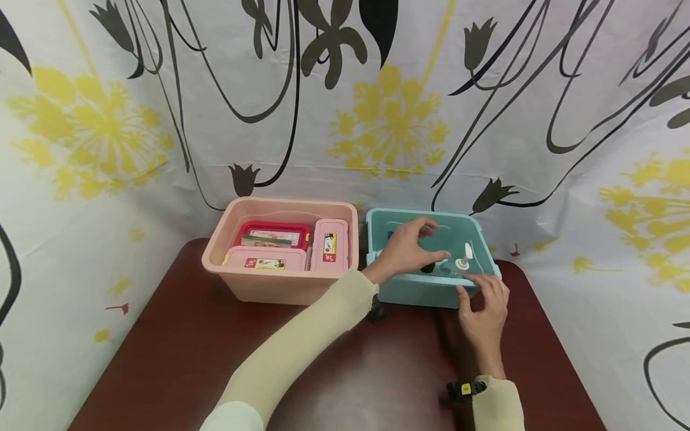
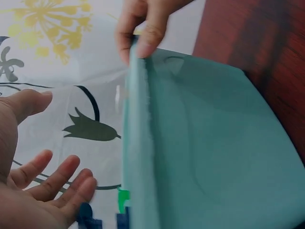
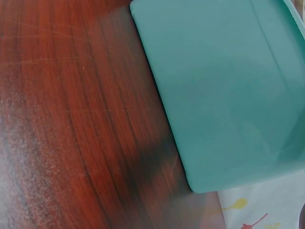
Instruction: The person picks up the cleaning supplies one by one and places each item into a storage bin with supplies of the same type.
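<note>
In the head view, a teal plastic bin [image 1: 420, 293] stands at the back right of the table. My left hand [image 1: 406, 248] is over its inside, thumb and fingers spread apart, holding nothing. At the front right corner, my right hand [image 1: 487, 308] grips the rim. The left wrist view shows that right hand [image 2: 151, 24] with its thumb outside the rim and fingers over the inner side. Inside the bin are a white pump top [image 1: 463, 257] on a clear bottle and a small black thing [image 1: 428, 267]. Blue pieces [image 2: 88, 217] show below my left fingers; their kind is unclear.
Left of the teal bin is a pink bin [image 1: 269, 290]. It holds a red-lidded box [image 1: 299, 227] and two pale pink boxes with labels. Both bins stand on a dark red-brown wooden table [image 1: 350, 365], close to a flower-patterned hanging cloth [image 1: 399, 179].
</note>
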The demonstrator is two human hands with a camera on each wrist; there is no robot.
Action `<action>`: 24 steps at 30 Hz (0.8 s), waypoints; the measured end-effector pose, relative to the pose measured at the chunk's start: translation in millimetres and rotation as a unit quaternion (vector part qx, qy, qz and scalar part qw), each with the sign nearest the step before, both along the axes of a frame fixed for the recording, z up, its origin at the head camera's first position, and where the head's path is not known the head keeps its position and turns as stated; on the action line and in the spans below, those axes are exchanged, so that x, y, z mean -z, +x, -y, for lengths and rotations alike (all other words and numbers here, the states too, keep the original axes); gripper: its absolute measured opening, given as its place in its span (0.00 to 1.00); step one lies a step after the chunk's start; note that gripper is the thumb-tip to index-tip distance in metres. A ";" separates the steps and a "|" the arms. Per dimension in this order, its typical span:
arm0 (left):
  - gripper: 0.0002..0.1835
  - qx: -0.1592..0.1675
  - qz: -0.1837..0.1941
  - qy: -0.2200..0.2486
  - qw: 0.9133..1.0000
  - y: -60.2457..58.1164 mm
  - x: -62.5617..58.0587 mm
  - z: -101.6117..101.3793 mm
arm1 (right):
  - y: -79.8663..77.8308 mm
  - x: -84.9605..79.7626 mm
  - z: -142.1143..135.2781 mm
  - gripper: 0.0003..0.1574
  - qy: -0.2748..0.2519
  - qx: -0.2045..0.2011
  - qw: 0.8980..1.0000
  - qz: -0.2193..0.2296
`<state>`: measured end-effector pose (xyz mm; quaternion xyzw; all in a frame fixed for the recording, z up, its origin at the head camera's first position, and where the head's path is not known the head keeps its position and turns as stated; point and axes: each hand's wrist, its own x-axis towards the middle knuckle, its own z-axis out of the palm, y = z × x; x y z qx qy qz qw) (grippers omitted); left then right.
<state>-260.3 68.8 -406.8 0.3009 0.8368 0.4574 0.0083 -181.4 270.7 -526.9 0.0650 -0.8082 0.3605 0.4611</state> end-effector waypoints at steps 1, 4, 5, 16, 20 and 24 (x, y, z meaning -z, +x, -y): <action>0.30 0.000 -0.005 -0.001 1.000 1.4 1.9 2.2 | -0.1 0.2 -0.1 0.18 0.002 -0.001 1.000 0.002; 0.29 0.003 -0.032 -0.005 0.999 5.3 5.8 7.6 | 0.4 0.4 -0.3 0.18 0.004 -0.005 1.000 0.004; 0.29 0.005 -0.045 -0.008 0.999 6.9 6.5 9.4 | 0.9 0.4 -0.5 0.18 0.004 -0.006 1.000 0.004; 0.24 -0.027 -0.122 -0.026 0.992 22.7 15.8 37.7 | 8.6 -5.0 -4.8 0.21 0.011 -0.005 0.999 0.042; 0.23 -0.039 -0.131 -0.012 0.991 29.8 24.4 52.2 | 10.6 -6.6 -5.3 0.23 0.027 -0.009 0.998 0.063; 0.24 -0.050 -0.129 0.002 0.990 39.1 34.9 65.7 | 12.5 -7.7 -4.4 0.26 0.039 -0.009 0.997 0.066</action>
